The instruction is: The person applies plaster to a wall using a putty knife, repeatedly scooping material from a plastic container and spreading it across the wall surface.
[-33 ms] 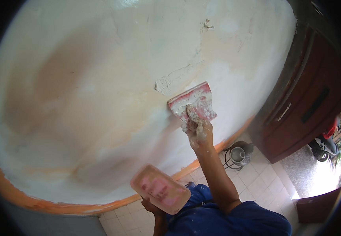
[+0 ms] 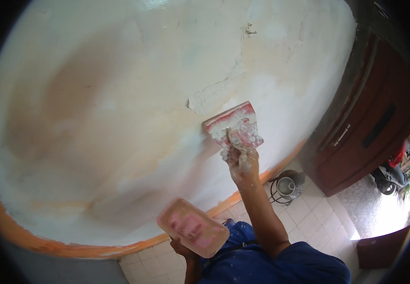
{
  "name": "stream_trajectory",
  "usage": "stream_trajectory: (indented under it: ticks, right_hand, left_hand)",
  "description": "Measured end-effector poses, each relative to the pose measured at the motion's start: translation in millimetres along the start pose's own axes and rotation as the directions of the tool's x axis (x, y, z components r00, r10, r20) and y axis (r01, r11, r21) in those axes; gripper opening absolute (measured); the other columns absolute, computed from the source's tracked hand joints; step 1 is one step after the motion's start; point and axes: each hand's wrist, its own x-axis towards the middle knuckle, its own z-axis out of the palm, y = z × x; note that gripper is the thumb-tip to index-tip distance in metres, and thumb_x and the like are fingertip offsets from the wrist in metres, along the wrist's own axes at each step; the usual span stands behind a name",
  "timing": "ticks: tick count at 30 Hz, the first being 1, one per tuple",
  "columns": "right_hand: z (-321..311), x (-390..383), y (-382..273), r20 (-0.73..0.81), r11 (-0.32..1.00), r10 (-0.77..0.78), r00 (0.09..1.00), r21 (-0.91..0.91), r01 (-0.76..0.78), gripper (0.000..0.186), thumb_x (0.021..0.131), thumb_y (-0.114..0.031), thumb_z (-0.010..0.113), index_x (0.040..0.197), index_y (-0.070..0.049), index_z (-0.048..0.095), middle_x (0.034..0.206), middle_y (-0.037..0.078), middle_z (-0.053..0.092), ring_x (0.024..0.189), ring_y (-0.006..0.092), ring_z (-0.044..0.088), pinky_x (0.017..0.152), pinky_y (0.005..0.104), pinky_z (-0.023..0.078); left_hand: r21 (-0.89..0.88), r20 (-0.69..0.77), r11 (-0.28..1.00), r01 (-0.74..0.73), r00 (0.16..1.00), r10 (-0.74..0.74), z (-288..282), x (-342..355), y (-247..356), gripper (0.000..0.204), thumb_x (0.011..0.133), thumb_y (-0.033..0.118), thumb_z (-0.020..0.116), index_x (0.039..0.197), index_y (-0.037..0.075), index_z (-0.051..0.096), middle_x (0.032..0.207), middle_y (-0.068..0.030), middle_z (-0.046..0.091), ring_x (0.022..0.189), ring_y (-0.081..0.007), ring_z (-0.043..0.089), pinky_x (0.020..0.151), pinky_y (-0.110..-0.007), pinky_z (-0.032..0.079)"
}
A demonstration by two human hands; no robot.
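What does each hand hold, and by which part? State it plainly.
The right hand grips a red putty scraper at its lower end, blade pressed to the wall. The left hand holds a pink board from underneath.

Blue short-sleeved shirt, white-flecked; bare forearms; right hand [image 2: 243,163] smeared with pale plaster

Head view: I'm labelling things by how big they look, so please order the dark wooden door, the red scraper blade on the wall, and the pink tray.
1. dark wooden door, largest by far.
2. pink tray, though it is nearer the camera.
3. red scraper blade, only slightly smaller, so this ranking is unsure.
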Motion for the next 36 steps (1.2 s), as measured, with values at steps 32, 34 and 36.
stream_trajectory:
  ticks: [32, 34, 36]
  right_hand:
    - [27, 35, 14, -0.108, 0.993, -0.098, 0.989, -0.083, 0.089, 0.016, 0.084, -0.004, 0.063, 0.097, 0.005, 0.062, 0.073, 0.005, 0.059, 0.052, 0.0109, 0.045, 0.046, 0.0252, 0.035]
    - [28, 14, 16, -0.24, 0.992, -0.044, 0.97, -0.129, 0.013, 0.019, 0.083, -0.004, 0.062, 0.099, 0.007, 0.061, 0.076, 0.007, 0.059, 0.054, 0.0123, 0.048, 0.047, 0.0256, 0.037]
    - [1, 12, 20, -0.18, 0.993, 0.014, 0.984, -0.112, -0.034, 0.021, 0.083, -0.004, 0.062, 0.101, 0.007, 0.06, 0.079, 0.008, 0.061, 0.056, 0.0131, 0.05, 0.047, 0.026, 0.039]
  left_hand:
    - [0.223, -0.113, 0.967, -0.123, 0.982, 0.15, -6, -2, -10, 0.034, 0.087, 0.019, 0.048, 0.112, -0.004, 0.054, 0.096, -0.0146, 0.062, 0.078, -0.0251, 0.065, 0.066, -0.036, 0.059]
    - [0.188, -0.122, 0.978, -0.091, 0.986, 0.115, -4, -4, -8, 0.038, 0.087, 0.022, 0.045, 0.116, -0.003, 0.051, 0.1, -0.0151, 0.061, 0.082, -0.0268, 0.064, 0.068, -0.038, 0.059]
    - [-0.096, -0.095, 0.994, -0.051, 0.995, 0.042, 4, -3, -6, 0.042, 0.088, 0.024, 0.041, 0.119, -0.002, 0.048, 0.103, -0.0158, 0.059, 0.086, -0.0284, 0.063, 0.069, -0.04, 0.059]
